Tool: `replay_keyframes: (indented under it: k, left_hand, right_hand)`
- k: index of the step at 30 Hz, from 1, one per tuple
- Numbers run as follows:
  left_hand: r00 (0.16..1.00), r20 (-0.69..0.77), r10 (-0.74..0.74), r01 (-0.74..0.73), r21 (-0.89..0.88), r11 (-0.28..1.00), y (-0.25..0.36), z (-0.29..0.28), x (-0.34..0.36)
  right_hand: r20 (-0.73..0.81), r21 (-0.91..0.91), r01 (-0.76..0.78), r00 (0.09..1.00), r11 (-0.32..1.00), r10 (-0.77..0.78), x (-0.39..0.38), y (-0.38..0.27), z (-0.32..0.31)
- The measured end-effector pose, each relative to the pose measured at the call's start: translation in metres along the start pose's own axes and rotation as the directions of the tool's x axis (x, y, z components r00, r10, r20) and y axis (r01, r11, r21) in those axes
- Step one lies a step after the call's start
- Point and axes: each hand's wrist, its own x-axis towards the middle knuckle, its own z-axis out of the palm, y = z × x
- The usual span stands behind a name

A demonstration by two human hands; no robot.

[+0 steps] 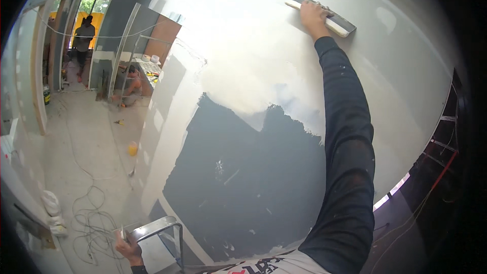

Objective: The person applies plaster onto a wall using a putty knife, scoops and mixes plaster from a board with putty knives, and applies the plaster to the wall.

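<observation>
- Broadly, the wall point(243, 56) fills the middle and right of the view, pale above and around a ragged dark-grey patch point(243, 182).
- The light floor point(101, 137) stretches away on the left, with a tangled cable point(94, 218) lying on it.
- A person point(83, 35) stands far off at the left.
- A curved silver metal frame point(157, 226) stands at the lower left.
- A dark bucket point(46, 95) with a yellow-green band sits far back on the left; its contents are too small to tell.
- A yellow-orange container point(132, 148) sits on the floor near the wall's foot; whether it holds anything cannot be told.
- The trowel point(343, 25) is high on the wall's pale part, its long axis slanting from upper left to lower right, across the forearm's line; its dark blade edge faces upper right.
- The right hand point(313, 16) is closed round the trowel's middle.
- The left hand point(128, 248), just beside the frame, has bent fingers at a thin, pale-edged piece point(124, 232); how tightly they close cannot be told.
</observation>
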Motion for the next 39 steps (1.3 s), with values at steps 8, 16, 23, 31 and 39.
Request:
replay_keyframes:
  k: [8, 16, 23, 31, 39]
  left_hand:
    - [0.996, -0.011, 0.084, -0.083, 0.016, 0.996, -0.019, 0.010, 0.002]
    - [0.991, -0.060, 0.120, -0.124, -0.055, 0.991, -0.006, 0.002, 0.002]
    - [0.989, -0.069, 0.129, -0.127, 0.025, 0.992, -0.017, 0.004, -0.006]
    - [0.999, -0.050, 0.021, -0.018, 0.041, 0.999, -0.015, 0.009, -0.001]
    - [0.989, -0.088, 0.120, -0.114, 0.072, 0.991, -0.044, 0.012, -0.002]
  right_hand:
    - [-0.100, -0.047, 0.066, 0.992, 0.997, -0.071, -0.163, -0.082, 0.037]
    - [0.020, 0.036, 0.136, 0.990, 0.990, -0.137, -0.216, -0.094, -0.006]
    - [0.013, -0.156, 0.055, 0.998, 0.986, -0.054, -0.018, 0.114, -0.040]
    - [-0.034, -0.155, 0.122, 0.991, 0.980, -0.128, -0.075, 0.100, -0.007]
    - [-0.148, -0.136, 0.017, 0.988, 0.991, -0.037, -0.179, 0.058, -0.017]
